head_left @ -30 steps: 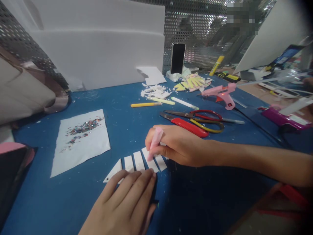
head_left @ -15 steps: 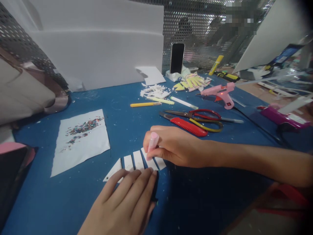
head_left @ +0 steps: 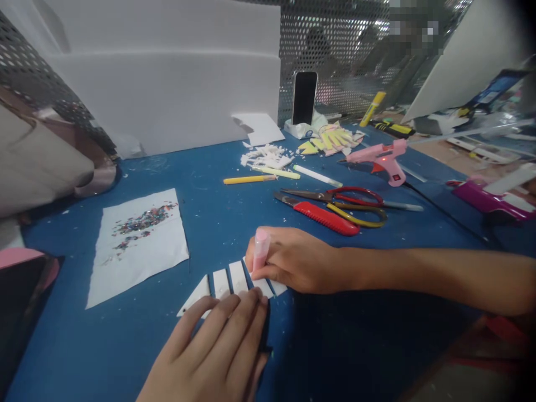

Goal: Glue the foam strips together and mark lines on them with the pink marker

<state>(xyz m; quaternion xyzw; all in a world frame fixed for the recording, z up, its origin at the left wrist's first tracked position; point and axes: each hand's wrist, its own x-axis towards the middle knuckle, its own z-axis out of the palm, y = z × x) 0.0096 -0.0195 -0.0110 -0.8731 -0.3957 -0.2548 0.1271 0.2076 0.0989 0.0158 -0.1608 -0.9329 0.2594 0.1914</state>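
A row of white cut pieces (head_left: 238, 277) lies on the blue table, with narrow gaps between them; the leftmost is pointed and has a dark dot. My left hand (head_left: 218, 340) rests over their near edge, fingers stretched out and pressing on them. In my right hand (head_left: 293, 259) is a pink marker (head_left: 262, 245), held upright in a pinch over the pieces at the right end of the row. Its tip is hidden behind my fingers.
Beyond my right hand lie a red utility knife (head_left: 326, 218) and scissors (head_left: 355, 195). A pink glue gun (head_left: 385, 159) stands at the right. Left, a white sheet (head_left: 167, 245) bears glittery bits. Markers, scraps and a propped phone (head_left: 304, 97) are at the back.
My right hand and the marker have shifted slightly down toward me over the white pieces. My left hand stays on the pieces. The whole view has moved a little.
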